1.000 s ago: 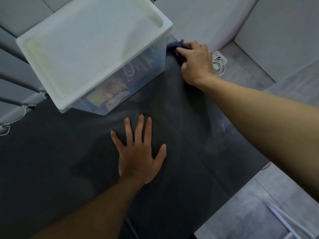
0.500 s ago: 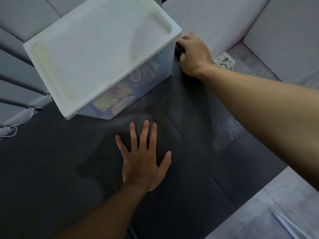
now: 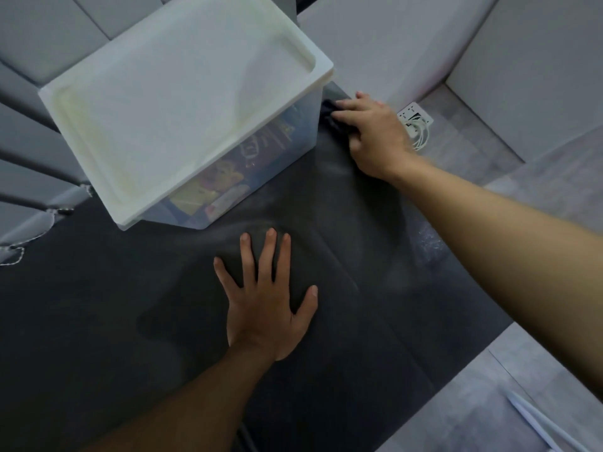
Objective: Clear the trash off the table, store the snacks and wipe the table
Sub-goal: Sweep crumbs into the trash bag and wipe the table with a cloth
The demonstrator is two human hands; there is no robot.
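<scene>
The dark cloth (image 3: 332,116) is bunched under the right hand (image 3: 375,135). The fingers curl over it and clamp it to the table (image 3: 98,321) at the far edge, so only a crumpled corner pokes out past the fingertips. Just beyond those fingertips stands the corner of the storage box (image 3: 182,102), with its white lid on and bright snacks (image 3: 222,177) showing through the clear wall. On the wrist's outer side, down on the floor, lie a white power strip (image 3: 415,116) and its coiled cable (image 3: 423,136). Nearer me than the gripping hand, the left hand (image 3: 264,308) lies flat on the tabletop with its fingers spread, holding nothing; from where I stand it looks like it is bracing the lean. As for progress, I see no trash on the part of the table in view and the snacks look stowed (box closed, nothing loose beside it), so I'd judge the wiping to be the step in hand. Pale, hazy streaks cross the dark top between the two hands, and a speckled patch glints by the right forearm, which may be damp or crumbs; I can't tell which. The surface under the box is hidden. The table runs out of view on the near and left sides, so how much is left to wipe is anyone's guess.
</scene>
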